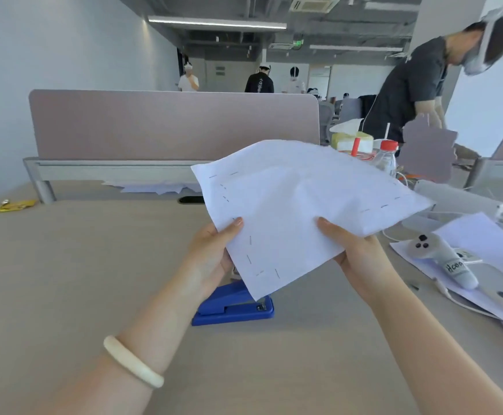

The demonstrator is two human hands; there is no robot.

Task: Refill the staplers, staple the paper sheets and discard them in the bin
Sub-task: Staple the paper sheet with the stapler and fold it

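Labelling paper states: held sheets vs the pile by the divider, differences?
The held sheets are up off the desk, gripped by the left hand and right hand; the far pile lies on the desk. The held sheets show staple rows along their edges; none visible on the far pile. Both are white paper.

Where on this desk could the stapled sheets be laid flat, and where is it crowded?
For the stapled sheets: bare desk left of the blue stapler, up to the yellow wrapper, and along the near edge. Crowded on the right: controller, loose papers, bottle.
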